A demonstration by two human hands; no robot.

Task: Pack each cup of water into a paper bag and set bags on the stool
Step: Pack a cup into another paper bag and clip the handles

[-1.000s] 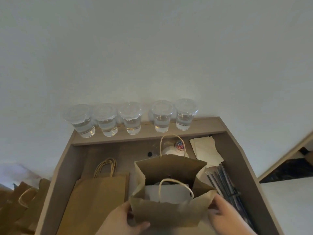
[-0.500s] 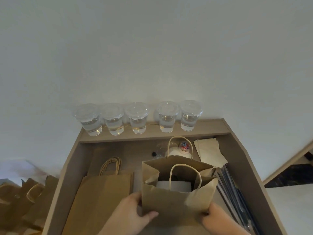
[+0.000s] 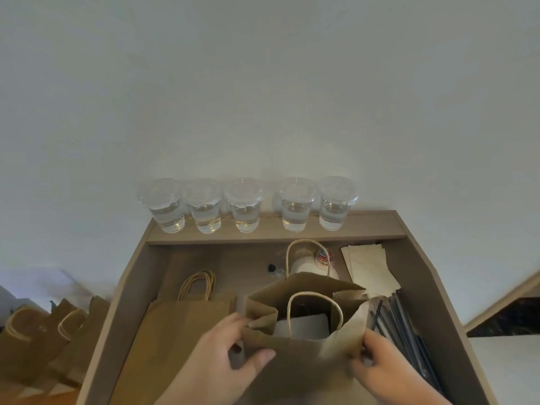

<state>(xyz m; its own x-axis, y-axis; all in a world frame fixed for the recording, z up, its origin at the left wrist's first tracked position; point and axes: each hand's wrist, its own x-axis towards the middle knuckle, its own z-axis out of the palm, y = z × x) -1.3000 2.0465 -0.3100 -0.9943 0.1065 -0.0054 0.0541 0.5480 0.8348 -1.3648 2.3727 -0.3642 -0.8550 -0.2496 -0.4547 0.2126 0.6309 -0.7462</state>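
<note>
Left hand [image 3: 222, 358] and right hand [image 3: 382, 366] grip opposite sides of an open paper bag [image 3: 304, 355], fingers curled round its edges, below five water cups [image 3: 247, 204].

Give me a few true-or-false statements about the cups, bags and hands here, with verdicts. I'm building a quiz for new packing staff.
1. Five lidded cups of water stand in a row on the back ledge. True.
2. Only the left hand holds the open paper bag. False: the right hand grips its other side, so both hold it.
3. A stack of flat paper bags lies to the left of the open paper bag. True.
4. The black straws lie to the left of the open paper bag. False: they lie to its right, along the right wall.
</note>
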